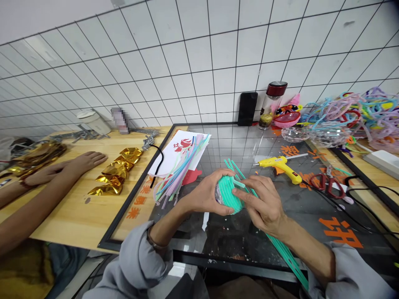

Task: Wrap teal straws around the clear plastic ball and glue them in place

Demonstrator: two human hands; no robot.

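Observation:
My left hand point(205, 193) is closed around a ball point(230, 195) covered with rows of teal pipe cleaner. Part of its side is uncovered and shows a clear or greyish surface. My right hand point(264, 203) pinches a short teal pipe cleaner end point(239, 183) against the ball's upper right side. More long teal pipe cleaners point(288, 255) lie under my right wrist and run past the table's front edge. A yellow hot glue gun point(282, 167) rests to the right, beyond my right hand.
Multicoloured pipe cleaners point(183, 170) lie on white paper point(165, 160). Red scissors point(327, 185) and black cables sit at right. A phone point(247, 109), a glass bottle point(270, 106) and a tangled pile point(352, 112) stand behind. Another person's arms point(67, 174) rest left, near gold foil point(120, 170).

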